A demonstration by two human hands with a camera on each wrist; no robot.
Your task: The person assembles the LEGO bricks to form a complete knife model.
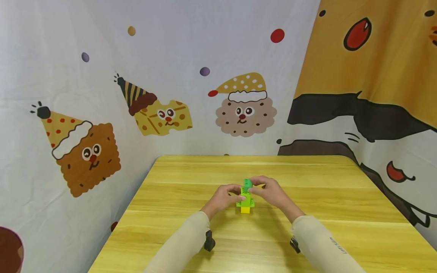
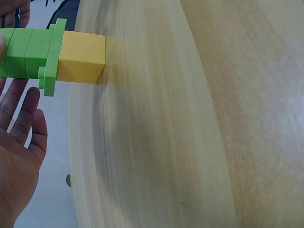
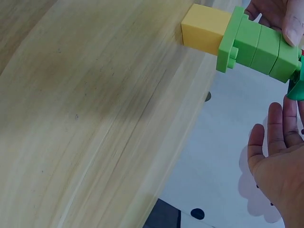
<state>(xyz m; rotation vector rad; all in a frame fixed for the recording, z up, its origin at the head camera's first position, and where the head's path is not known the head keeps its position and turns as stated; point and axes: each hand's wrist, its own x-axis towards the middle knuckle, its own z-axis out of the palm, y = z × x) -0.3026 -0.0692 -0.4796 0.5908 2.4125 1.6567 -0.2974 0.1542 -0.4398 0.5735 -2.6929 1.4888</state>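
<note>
A small upright stack of toy building bricks stands on the table in the head view. At its base is a yellow brick [image 1: 245, 210], with a wider flat lime-green plate [image 3: 228, 47] above it. Several lime-green bricks [image 1: 245, 200] rise from the plate. My left hand [image 1: 222, 197] grips these from the left, thumb on the near side. My right hand [image 1: 272, 192] pinches a darker green brick [image 1: 247, 185] at the top of the stack. Whether that brick is fully seated I cannot tell. Fingers partly hide the upper bricks.
The wooden table [image 1: 170, 235] extends around the stack, with its far edge a short way behind the hands. A cloth wall [image 1: 191, 49] with printed cartoon figures stands behind it. Dark wrist devices [image 1: 209, 241] sit under both sleeves.
</note>
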